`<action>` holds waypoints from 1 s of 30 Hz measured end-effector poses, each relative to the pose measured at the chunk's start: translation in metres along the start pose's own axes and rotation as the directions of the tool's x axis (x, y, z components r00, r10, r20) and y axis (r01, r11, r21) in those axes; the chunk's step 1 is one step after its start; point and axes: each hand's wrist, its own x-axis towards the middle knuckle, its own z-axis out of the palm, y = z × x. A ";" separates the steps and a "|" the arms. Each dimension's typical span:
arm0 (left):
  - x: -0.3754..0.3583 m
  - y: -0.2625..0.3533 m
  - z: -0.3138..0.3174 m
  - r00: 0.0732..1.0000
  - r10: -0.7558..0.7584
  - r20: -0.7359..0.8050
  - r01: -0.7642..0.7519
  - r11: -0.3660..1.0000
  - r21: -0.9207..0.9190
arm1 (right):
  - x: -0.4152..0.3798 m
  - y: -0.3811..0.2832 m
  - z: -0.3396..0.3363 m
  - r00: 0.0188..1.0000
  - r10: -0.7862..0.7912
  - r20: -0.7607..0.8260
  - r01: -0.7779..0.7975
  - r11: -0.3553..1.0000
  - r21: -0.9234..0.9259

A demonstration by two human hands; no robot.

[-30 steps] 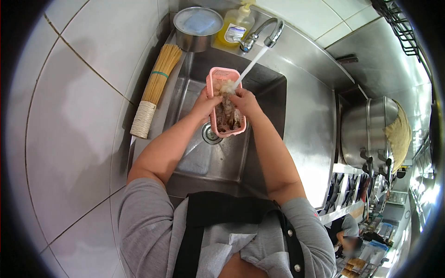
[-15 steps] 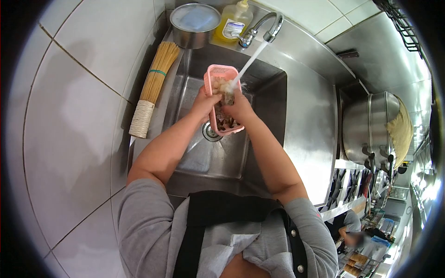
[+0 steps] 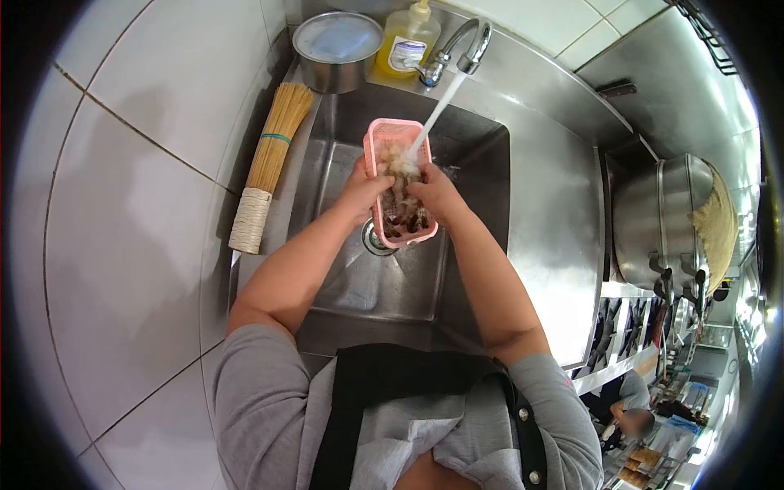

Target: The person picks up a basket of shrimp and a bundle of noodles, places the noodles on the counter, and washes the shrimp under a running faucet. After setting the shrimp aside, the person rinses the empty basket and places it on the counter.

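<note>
Over the steel sink (image 3: pixel 376 294), a pink plastic basket (image 3: pixel 378 220) is held between both hands. My left hand (image 3: pixel 360 191) grips its left side, thumb over the rim. Opposite it, my right hand (image 3: pixel 437 194) clasps the right side with the thumb reaching inside. Pale and dark pieces of food (image 3: pixel 400 196), perhaps shrimp, lie in the basket. Water runs from the faucet (image 3: pixel 474 55) onto the upper part of the food. Below the basket the drain (image 3: pixel 374 238) is partly hidden.
A bamboo brush (image 3: pixel 269 171) lies on the sink's left ledge. Behind the sink stand a lidded steel pot (image 3: pixel 337 69) and a bottle of yellow liquid (image 3: pixel 408 37). Large steel pots (image 3: pixel 653 224) are at the right. A co-worker (image 3: pixel 629 400) appears at the lower right.
My right hand has drawn back from the food to the basket's right side. More of the contents shows, and the hands are farther apart.
</note>
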 end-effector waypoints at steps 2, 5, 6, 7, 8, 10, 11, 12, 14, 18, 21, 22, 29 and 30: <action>0.002 0.001 -0.001 0.999 0.024 0.023 -0.024 1.000 0.015 | 0.001 0.005 0.008 0.985 -0.104 -0.141 0.099 0.994 -0.039; 0.002 0.003 -0.001 0.999 0.027 0.043 -0.026 1.000 -0.017 | 0.003 -0.003 0.017 0.958 -0.156 -0.240 0.140 0.987 -0.083; 0.003 0.005 -0.001 0.999 0.023 0.047 -0.021 0.999 -0.039 | 0.004 -0.011 0.015 0.954 -0.160 -0.254 0.141 0.986 -0.094; 0.003 0.006 -0.002 0.999 0.016 0.050 -0.013 0.998 -0.059 | 0.004 -0.019 0.010 0.979 -0.045 -0.197 0.062 0.995 0.079; 0.002 0.008 -0.001 0.999 -0.005 0.041 0.008 0.998 -0.068 | 0.005 -0.028 0.004 0.991 0.059 -0.121 -0.028 0.969 0.244; -0.001 0.012 0.000 0.999 -0.047 0.023 0.049 0.995 -0.087 | 0.006 -0.036 -0.004 0.985 0.169 0.028 -0.161 0.859 0.486; -0.001 0.013 0.000 0.997 -0.065 0.032 0.068 0.992 -0.104 | 0.006 -0.038 -0.007 0.979 0.182 0.086 -0.199 0.799 0.567; -0.001 0.013 -0.001 0.996 -0.080 0.040 0.084 0.989 -0.123 | 0.008 -0.040 -0.010 0.971 0.186 0.146 -0.237 0.733 0.638; 0.000 0.015 0.000 0.995 -0.082 0.065 0.091 0.984 -0.152 | 0.007 -0.041 -0.016 0.964 0.102 0.246 -0.245 0.703 0.668; -0.003 0.015 0.003 0.995 -0.083 0.047 0.090 0.983 -0.161 | -0.002 -0.041 -0.013 0.969 0.114 0.218 -0.231 0.732 0.641; -0.004 0.011 0.004 0.994 -0.110 0.002 0.109 0.986 -0.126 | -0.005 -0.038 -0.007 0.978 0.131 0.160 -0.206 0.707 0.677; -0.003 0.011 0.005 0.993 -0.115 -0.008 0.113 0.987 -0.111 | -0.006 -0.037 -0.004 0.988 0.095 0.117 -0.149 0.757 0.637; -0.007 0.013 0.003 0.979 -0.201 0.026 0.203 0.976 -0.078 | -0.018 -0.059 0.003 1.000 0.009 -0.009 -0.008 0.989 0.146; -0.007 0.016 0.005 0.978 -0.209 0.015 0.209 0.973 -0.094 | -0.019 -0.064 0.003 1.000 0.009 -0.010 -0.009 0.997 0.073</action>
